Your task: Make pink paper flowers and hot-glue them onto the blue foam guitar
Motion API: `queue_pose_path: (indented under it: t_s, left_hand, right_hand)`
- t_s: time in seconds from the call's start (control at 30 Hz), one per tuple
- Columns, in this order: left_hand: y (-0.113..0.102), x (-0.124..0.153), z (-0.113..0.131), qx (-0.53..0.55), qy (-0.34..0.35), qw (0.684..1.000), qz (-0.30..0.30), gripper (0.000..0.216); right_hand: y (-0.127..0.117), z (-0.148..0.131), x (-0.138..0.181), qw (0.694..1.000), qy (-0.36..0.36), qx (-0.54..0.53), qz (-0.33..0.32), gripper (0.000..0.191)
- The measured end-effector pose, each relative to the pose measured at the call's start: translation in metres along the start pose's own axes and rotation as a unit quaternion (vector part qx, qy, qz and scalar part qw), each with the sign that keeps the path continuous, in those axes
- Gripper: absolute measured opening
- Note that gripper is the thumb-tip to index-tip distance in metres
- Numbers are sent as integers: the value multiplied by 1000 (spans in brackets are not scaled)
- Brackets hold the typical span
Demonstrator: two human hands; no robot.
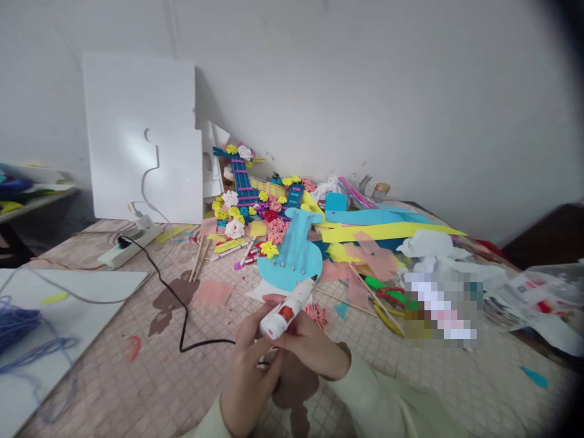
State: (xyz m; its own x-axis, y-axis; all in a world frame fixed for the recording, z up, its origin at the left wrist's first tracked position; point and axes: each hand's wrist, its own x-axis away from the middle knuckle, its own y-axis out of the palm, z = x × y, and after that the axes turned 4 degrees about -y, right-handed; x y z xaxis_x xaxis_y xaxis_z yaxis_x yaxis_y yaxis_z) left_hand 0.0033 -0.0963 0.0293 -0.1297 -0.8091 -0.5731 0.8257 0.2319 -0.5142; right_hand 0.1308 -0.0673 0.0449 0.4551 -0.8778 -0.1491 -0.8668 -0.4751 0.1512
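A white glue gun is held in front of me, its dark nozzle pointing away toward a light-blue guitar-shaped cutout. My left hand is closed around the gun's lower left side, where a black cord comes in. From the right, my right hand also closes on it; most of its fingers are hidden behind the gun. The blue cutout lies just beyond the nozzle, with strings down its middle and a yellow paper flower at its left edge.
Behind lie blue guitar shapes with several crepe flowers. A power strip and white board stand left; purple yarn lies nearer. Yellow strips, scissors, sticks and crumpled white plastic cover the table.
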Motion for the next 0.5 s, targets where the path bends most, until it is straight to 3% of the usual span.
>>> queue_pose_path:
  t_s: [0.1,0.23,0.33,0.5]
  left_hand:
    - [-11,-6,5,59,-29,997,-46,16]
    - [-34,-25,5,156,-101,983,-7,11]
    - [-46,-43,2,218,-165,962,13,7]
    - [-43,-62,-3,284,-275,917,49,10]
  right_hand:
    - [-5,6,-2,993,-29,-69,92,39]
    - [-12,4,-1,956,-69,-209,193,36]
    - [-12,-6,3,935,-78,-275,210,39]
    - [-1,-12,14,936,-81,-282,192,33]
